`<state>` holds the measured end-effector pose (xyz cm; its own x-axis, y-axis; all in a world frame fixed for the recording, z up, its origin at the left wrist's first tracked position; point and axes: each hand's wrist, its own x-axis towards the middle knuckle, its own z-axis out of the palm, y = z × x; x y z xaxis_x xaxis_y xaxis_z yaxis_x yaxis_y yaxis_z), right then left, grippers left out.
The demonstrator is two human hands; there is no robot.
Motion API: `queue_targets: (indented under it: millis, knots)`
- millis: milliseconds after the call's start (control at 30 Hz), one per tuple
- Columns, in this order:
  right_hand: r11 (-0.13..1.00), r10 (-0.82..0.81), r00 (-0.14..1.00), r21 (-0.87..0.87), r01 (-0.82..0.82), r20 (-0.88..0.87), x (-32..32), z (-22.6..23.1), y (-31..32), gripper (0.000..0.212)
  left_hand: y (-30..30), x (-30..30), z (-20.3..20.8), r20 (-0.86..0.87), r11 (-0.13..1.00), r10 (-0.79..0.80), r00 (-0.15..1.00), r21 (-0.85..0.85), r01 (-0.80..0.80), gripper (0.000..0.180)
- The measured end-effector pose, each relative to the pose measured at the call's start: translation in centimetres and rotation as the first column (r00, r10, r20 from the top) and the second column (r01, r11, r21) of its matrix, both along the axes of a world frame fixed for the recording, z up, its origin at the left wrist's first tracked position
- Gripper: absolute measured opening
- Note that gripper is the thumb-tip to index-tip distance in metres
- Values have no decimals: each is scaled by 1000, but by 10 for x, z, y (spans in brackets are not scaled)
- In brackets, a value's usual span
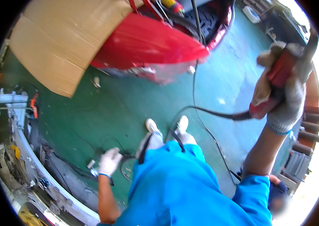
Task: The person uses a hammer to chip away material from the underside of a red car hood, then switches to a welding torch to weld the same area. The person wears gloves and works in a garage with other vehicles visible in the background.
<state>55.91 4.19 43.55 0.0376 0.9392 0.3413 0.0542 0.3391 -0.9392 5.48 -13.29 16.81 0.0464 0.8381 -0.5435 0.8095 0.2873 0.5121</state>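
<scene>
two gloved hands (287, 101), gripping tools (276, 81)

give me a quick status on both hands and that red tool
Right hand gripping red power tool, raised. Left hand low, closed on small metal part. Black cord trailing past feet.

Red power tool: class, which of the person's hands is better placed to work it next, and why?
Right. The right hand already grips the red power tool, raised; the left hand hangs low, holding a small metal part.
</scene>
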Motion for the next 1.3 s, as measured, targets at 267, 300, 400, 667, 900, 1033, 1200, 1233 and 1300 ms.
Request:
queue_targets:
  millis: [267, 300, 400, 667, 900, 1033, 1200, 1233, 1300]
  knots:
    - [945, -295, 916, -228, 236, -273, 17, -1, -77, 70, -54, -40, -187, -148, 682, -727, 670, -50, 729, 30]
    - [948, -295, 912, -207, 242, -285, 27, -8, -92, 68, -59, -15, -182, 63, 964, -155, 986, -209, 165, 24]
    - [928, -360, 881, -219, 303, -308, 42, -25, -112, 59, -43, 28, -87, 123, 776, 500, 857, -503, -380, 19]
    - [902, -402, 867, -288, 320, -295, 49, -31, -119, 49, 76, -39, -92, 195, 873, 415, 889, -362, -328, 43]
    - [932, -330, 879, -266, 246, -344, 45, -25, -91, 45, 124, 109, 277, 805, 896, -33, 592, 286, -339, 39]
    - [938, -303, 892, -269, 218, -334, 41, -26, -68, 48, 110, 148, 387, 871, 870, -369, 324, 446, -211, 47]
    - [967, -227, 911, -193, 168, -344, 46, -31, -30, 52, 128, 174, 408, 962, 934, -246, 120, 269, -236, 57]
    - [962, -211, 915, -241, 131, -344, 51, -19, -25, 53, 135, 177, 407, 975, 942, -206, 87, 221, -253, 59]
    - [947, -190, 955, -301, 117, -228, 58, -20, -4, 49, 159, 173, 406, 992, 944, -120, 28, 123, -307, 63]
